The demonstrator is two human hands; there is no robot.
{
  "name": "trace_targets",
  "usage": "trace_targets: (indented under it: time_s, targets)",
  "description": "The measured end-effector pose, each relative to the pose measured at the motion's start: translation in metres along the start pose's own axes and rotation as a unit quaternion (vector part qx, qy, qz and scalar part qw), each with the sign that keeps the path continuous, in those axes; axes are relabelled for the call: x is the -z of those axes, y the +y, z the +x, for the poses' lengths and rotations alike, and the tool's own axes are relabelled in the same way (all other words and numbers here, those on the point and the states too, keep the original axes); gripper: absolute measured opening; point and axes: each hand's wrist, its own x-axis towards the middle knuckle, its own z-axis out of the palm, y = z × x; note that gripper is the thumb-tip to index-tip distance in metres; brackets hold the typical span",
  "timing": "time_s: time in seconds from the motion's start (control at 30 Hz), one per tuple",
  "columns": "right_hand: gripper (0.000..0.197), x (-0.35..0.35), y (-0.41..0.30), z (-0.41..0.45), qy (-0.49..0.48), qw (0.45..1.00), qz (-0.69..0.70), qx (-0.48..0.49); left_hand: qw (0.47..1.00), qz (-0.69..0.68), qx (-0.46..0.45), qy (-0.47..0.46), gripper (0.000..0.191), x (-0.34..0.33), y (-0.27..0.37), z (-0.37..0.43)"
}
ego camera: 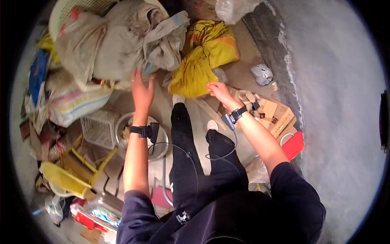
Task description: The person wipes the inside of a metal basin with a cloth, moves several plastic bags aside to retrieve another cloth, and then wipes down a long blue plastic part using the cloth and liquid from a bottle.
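Observation:
My left hand (pixel 142 88) is at the lower edge of a heap of dusty greyish cloth or sacking (pixel 118 45), fingers apart; whether it touches the cloth is unclear. That heap lies over a large cream perforated plastic basket (pixel 58 23). To its right is a yellow bag (pixel 195 76), bunched in the middle. My right hand (pixel 220 92) is by the bag's lower right edge, fingers bent; whether they pinch the bag cannot be told. Both wrists wear black straps with small cabled devices.
A round metal basin (pixel 164 146), a white plastic crate (pixel 97 129) and a yellow chair (pixel 64 177) stand to the left. Flattened cardboard (pixel 280 119), a wood strip (pixel 210 113) and a red object (pixel 294 146) lie right. A crumpled plastic bag (pixel 262 74) lies by the wall.

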Motion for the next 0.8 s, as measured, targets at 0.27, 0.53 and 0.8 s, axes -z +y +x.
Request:
trace_targets:
  time_s: [0.27,0.53,0.8]
  targets:
    - [0.061,-0.043,0.050,0.254,0.159,0.978,-0.007,-0.136,0.937,0.322,-0.107,-0.079,0.068,-0.035,-0.056,0.167]
    - [0.079,-0.076,0.069,0.361,0.288,0.878,-0.263,-0.279,0.922,0.353,-0.100,-0.124,0.057,-0.041,-0.065,0.180]
    - [0.047,-0.018,0.057,0.296,0.275,0.905,-0.321,-0.036,0.928,0.339,-0.091,-0.127,0.057,-0.042,-0.062,0.179]
